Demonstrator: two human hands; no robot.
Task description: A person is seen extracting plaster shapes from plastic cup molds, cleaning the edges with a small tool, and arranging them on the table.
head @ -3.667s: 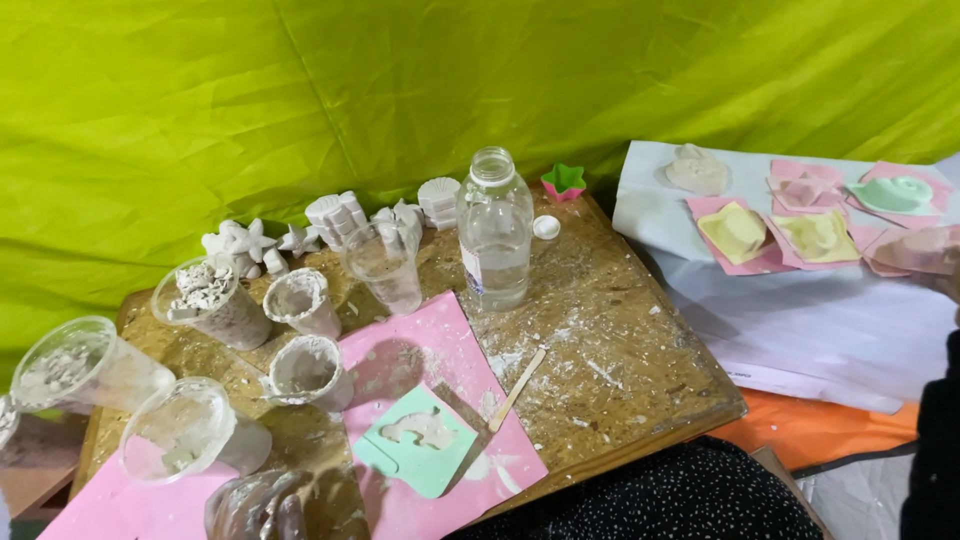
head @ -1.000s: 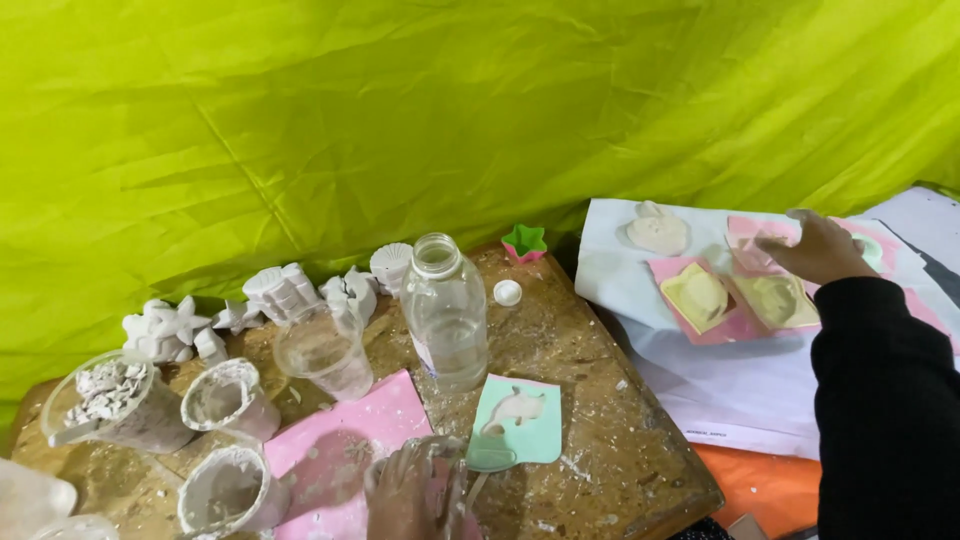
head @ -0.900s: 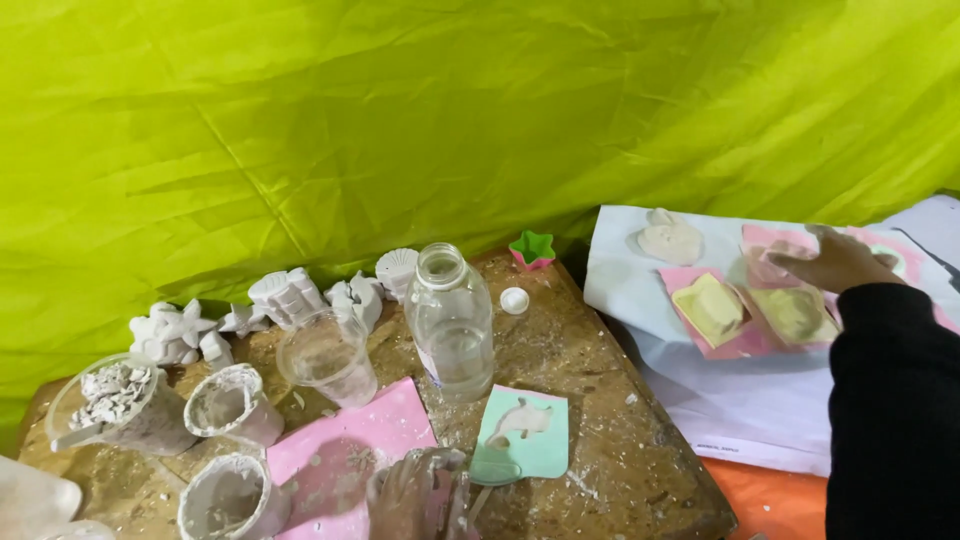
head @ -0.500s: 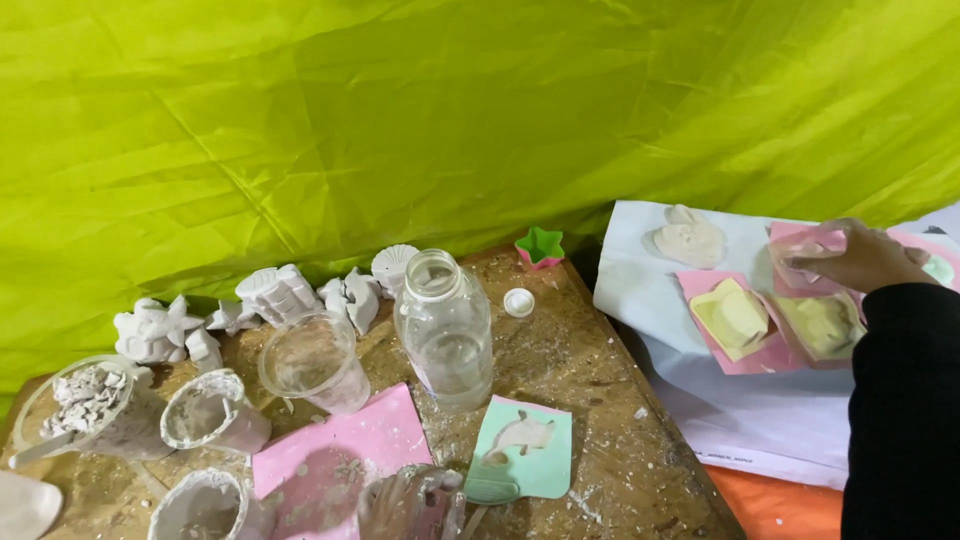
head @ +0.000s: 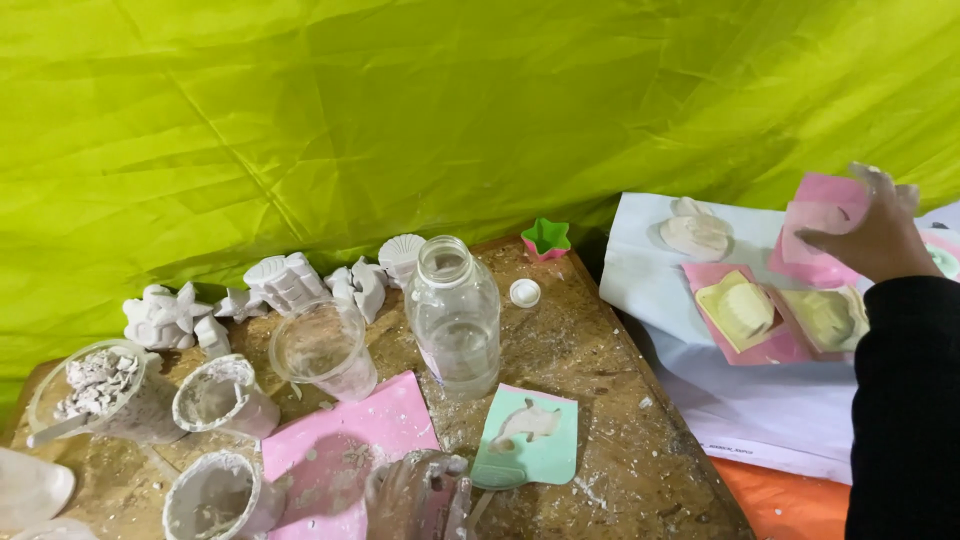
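My right hand (head: 875, 235) is raised over the white sheet (head: 770, 405) at the right and grips a pink mould (head: 825, 220) by its edge. My left hand (head: 415, 495), coated in white plaster, rests with curled fingers on the pink mat (head: 340, 440) at the bottom edge; whether it holds anything is unclear. A teal mould with a white figure (head: 527, 440) lies just right of it. An uncapped clear bottle (head: 455, 315) stands mid-table, with its white cap (head: 524, 292) beside it.
Plaster-crusted cups (head: 222, 395) and a clear cup (head: 320, 350) crowd the left of the wooden table (head: 620, 400). White plaster figures (head: 285, 280) and a green star mould (head: 546, 238) line the back. Pink moulds with yellow casts (head: 740, 310) lie on the sheet. A green tarp (head: 400, 120) hangs behind.
My right hand has lifted the pink mould off the white sheet and raised it. My left hand has stayed low on the pink mat. The view has shifted slightly.
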